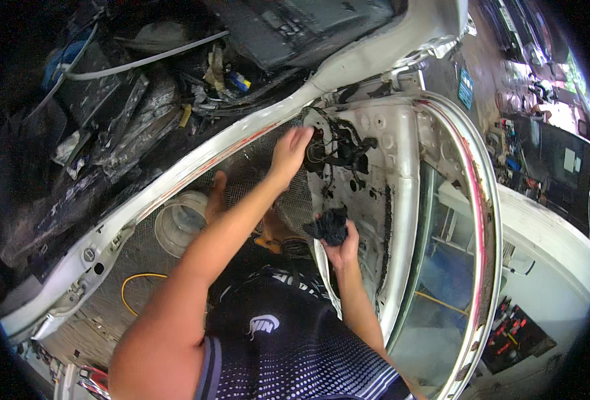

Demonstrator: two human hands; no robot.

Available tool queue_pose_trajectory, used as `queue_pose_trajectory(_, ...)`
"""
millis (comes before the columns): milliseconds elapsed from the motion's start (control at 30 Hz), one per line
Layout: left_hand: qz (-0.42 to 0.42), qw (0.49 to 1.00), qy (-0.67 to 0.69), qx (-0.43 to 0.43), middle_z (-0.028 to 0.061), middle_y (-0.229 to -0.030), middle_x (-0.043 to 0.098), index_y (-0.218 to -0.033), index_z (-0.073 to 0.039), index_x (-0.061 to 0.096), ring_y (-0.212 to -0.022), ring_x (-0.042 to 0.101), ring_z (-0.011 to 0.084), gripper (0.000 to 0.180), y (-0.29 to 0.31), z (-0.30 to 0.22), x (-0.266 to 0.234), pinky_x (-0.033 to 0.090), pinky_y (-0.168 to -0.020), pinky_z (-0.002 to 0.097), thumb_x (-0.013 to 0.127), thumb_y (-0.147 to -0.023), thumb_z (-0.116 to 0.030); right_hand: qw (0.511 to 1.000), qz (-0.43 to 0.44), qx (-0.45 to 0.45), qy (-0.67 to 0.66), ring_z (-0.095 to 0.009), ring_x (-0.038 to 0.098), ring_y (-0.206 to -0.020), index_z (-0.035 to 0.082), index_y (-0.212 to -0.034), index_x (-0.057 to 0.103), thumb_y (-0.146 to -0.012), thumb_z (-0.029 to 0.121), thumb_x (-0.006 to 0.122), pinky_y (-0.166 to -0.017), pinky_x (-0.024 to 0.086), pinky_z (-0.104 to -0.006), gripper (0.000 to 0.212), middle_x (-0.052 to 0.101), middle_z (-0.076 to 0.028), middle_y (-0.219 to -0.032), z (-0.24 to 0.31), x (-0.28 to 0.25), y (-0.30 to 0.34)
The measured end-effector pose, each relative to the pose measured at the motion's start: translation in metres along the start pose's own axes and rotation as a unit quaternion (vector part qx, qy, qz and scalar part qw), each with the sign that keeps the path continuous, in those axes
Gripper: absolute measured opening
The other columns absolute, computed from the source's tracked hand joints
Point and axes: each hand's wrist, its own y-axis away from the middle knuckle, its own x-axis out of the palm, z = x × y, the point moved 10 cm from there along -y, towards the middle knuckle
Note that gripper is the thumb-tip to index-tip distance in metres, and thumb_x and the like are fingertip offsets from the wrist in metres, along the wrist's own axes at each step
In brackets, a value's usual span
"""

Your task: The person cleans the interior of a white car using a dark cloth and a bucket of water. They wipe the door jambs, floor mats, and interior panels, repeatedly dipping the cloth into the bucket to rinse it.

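A bare inner car door (368,173) stands swung out on the right, with black wiring and connectors (345,147) bunched near its hinge end. My left hand (289,157) reaches up beside that wiring. Its fingers are blurred and partly turned away, so what they touch is hard to make out. Lower down, in front of the door panel, my right hand (343,250) is closed round a crumpled black clump (331,227), soft-looking and ragged at its edges. Whether it is cloth or some other material I cannot tell.
The white door sill (195,160) curves across on the left, with a stripped, littered car interior (121,107) beyond it. A pale bucket (175,233) stands on the floor near a foot. The door's window frame (485,220) arcs round at right. Tools lie on a dark mat (516,337).
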Motion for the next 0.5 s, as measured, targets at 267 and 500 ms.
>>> queue_pose_trajectory(267, -0.012, 0.917, 0.399, -0.009, 0.0047, -0.128, 0.059, -0.136, -0.014, 0.053, -0.119, 0.054, 0.0200, 0.044, 0.134, 0.114, -0.095, 0.043, -0.105, 0.0360, 0.065, -0.096, -0.028, 0.501, 0.246, -0.425, 0.713, -0.039, 0.032, -0.140, 0.002, -0.130, 0.051, -0.100, 0.027, 0.052, -0.113, 0.025, -0.0475, 0.040, 0.040, -0.020, -0.145, -0.106, 0.177, -0.040)
queue_pose_trajectory(500, -0.158, 0.931, 0.325, -0.054, 0.0067, -0.103, 0.068, -0.113, -0.009, 0.066, -0.091, 0.067, 0.0174, 0.033, 0.182, 0.256, -0.324, 0.057, -0.081, 0.0319, 0.078, -0.082, -0.011, 0.805, 0.291, -0.074, 0.512, -0.023, 0.054, -0.124, 0.004, -0.132, 0.053, -0.104, 0.029, 0.049, -0.103, 0.043, -0.0360, 0.038, 0.050, -0.014, -0.142, -0.235, 0.089, -0.098)
